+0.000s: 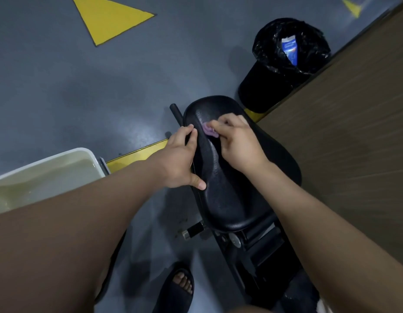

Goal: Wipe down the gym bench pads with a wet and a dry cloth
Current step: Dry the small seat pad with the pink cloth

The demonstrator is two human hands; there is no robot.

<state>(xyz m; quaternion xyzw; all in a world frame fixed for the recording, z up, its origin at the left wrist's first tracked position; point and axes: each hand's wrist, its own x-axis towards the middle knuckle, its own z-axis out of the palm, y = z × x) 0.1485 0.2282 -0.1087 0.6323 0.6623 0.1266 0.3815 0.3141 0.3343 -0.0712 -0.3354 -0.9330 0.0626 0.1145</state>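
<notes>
A black padded gym seat (227,195) fills the middle of the head view, its wide end toward me. My right hand (236,143) grips a small bunched purple cloth (209,131) and holds it against the pad's narrow far part. My left hand (181,159) grips the pad's left edge, thumb on top, fingers curled over the rim.
A white tub of murky water (60,168) stands on the floor at my left. A black bin (284,62) with a black liner stands beyond the seat. A brown wall panel (354,132) runs along the right. My sandalled foot (180,288) is below, beside the black seat frame (252,249).
</notes>
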